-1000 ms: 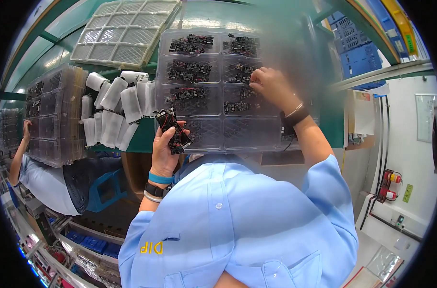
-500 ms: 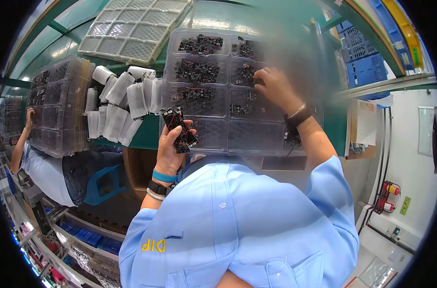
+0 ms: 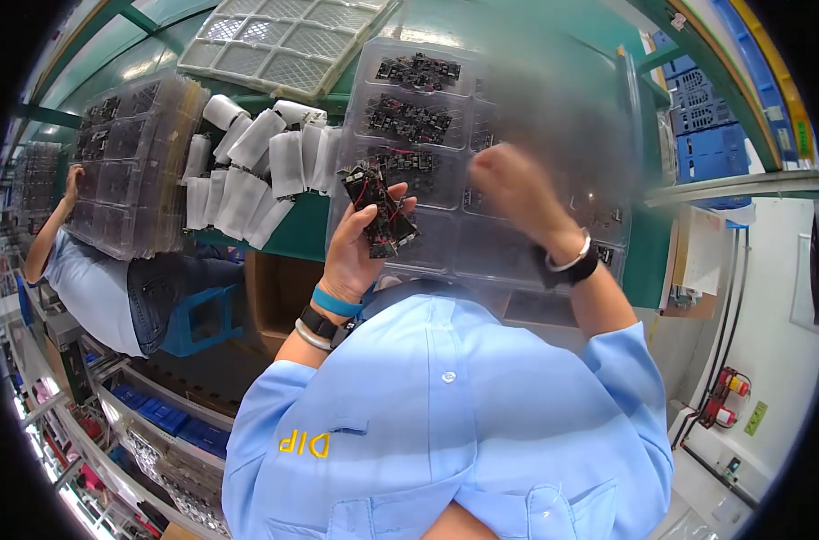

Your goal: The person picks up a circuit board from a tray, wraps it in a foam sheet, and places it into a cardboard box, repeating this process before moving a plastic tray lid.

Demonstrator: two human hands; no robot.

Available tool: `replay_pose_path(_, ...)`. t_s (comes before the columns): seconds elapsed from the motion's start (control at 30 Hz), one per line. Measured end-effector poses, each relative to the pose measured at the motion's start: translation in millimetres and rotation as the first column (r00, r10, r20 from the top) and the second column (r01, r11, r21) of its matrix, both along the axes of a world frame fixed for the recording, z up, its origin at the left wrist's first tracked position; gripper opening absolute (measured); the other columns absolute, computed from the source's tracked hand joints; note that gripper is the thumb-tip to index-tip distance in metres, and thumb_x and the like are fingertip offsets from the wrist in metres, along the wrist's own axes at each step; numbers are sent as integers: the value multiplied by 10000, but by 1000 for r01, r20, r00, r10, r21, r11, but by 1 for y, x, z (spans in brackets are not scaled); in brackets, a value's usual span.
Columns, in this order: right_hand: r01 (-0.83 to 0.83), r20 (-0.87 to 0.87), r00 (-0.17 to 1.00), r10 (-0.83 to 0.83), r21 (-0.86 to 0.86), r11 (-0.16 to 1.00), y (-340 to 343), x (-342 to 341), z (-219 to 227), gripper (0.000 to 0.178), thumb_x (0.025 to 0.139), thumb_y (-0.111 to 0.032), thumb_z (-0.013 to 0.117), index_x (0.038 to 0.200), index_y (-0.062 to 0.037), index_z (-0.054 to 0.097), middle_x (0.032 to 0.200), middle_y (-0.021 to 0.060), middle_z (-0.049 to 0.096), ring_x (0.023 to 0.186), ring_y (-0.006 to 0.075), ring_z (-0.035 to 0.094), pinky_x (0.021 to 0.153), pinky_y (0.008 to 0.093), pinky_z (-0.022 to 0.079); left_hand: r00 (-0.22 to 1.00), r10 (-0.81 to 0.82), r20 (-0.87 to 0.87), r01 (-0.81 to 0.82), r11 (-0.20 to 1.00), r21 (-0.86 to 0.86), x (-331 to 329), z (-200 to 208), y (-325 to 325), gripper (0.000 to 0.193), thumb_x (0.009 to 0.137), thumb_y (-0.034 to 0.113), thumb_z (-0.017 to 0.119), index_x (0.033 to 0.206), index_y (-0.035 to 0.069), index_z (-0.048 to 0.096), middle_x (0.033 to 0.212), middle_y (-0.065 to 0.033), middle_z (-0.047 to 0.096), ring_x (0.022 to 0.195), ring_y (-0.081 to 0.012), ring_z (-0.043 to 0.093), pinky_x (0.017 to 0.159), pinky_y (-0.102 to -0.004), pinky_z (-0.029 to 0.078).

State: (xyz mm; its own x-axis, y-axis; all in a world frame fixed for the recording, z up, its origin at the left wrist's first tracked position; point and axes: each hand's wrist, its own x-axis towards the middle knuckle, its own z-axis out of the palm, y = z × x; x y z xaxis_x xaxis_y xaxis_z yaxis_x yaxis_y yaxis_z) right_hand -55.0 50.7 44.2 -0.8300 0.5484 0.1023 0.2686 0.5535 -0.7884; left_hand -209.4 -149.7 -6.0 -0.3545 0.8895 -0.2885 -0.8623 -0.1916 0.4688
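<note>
"Boards (image 3: 380,216), where?"

"Held over the tray's (image 3: 496,250) near-left corner, a few together, red wires showing. Left hand (image 3: 351,256) clamps them, thumb against fingers."

"Right hand (image 3: 520,191)?"

"Over the tray's middle column, fingers curled, blurred. Can't tell if it's pinching anything."

"Progress?"

"Partway, I'd judge: a few in hand, plenty left. More boards (image 3: 409,121) sit in the three far compartments of the tray's left column, some along its right side. Blur and the arm hide others, so no count."

"Surface?"

"Green table (image 3: 294,232) under the tray. White packets (image 3: 256,139) heaped just left of it, stacked trays (image 3: 157,198) past those, pale divided rack (image 3: 288,40) off its far-left corner."

"Room?"

"Co-worker's hand (image 3: 74,183) at the stacked trays, well left of the tray. Blue stool (image 3: 177,331) and cardboard box (image 3: 270,290) off its near-left corner. Blue crates (image 3: 711,153) and fire extinguishers (image 3: 722,414) to its right."
</note>
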Motion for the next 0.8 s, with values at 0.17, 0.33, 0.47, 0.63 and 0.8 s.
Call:
replay_pose_path(0.17, -162, 45, 986, 161, 25, 986, -79, -36, 11, 258, 877, -283, 670, 936, -35, 626, 892, 97, 631, 807, 307, 630, 687, 363, 507, 999, -40, -9, 40, 999, 20, -1, -19, 0, 414, 974, 261, 507, 1308, 17, 498, 1286, -144, 566, 1158, -253, 569, 1001, -375, 465)
replay_pose_path(0.33, -66, 202, 979, 20, 224, 972, -98, -56, -11, 338, 836, -343, 701, 988, -52, 618, 938, 102, 647, 858, 314, 642, 718, 382, 519, 993, -24, 115, 11, 994, 108, 3, -16, 2, 437, 995, 365, 490, 1291, 44, 507, 1247, -94, 577, 1134, -211, 561, 1003, -366, 443)
replay_pose_path(0.47, 19, 304, 952, -42, 81, 997, -99, -62, -15, 363, 822, -337, 714, 1009, -47, 605, 981, 117, 656, 896, 286, 648, 757, 376, 519, 1000, 11, 27, -12, 999, 36, 2, -17, -3, 422, 990, 371, 512, 1282, 66, 512, 1222, -68, 585, 1123, -201, 559, 995, -363, 442)
replay_pose_path(0.63, 123, 176, 983, -46, -454, 882, -96, -51, -34, 337, 877, -260, 686, 1106, -26, 604, 1028, 97, 677, 950, 155, 645, 802, 292, 507, 999, -27, -19, 27, 1000, -7, -3, -17, -14, 339, 959, 247, 589, 1248, 76, 540, 1202, -54, 599, 1108, -182, 571, 970, -340, 462)
replay_pose_path(0.8, 181, 112, 983, -143, -521, 834, -101, -42, -39, 270, 940, -202, 628, 1132, -13, 617, 947, 71, 694, 813, 117, 630, 714, 264, 502, 996, -81, -41, 80, 996, -35, -5, -29, -18, 331, 923, 119, 625, 1237, 49, 549, 1161, -85, 633, 1041, -207, 631, 913, -362, 523)
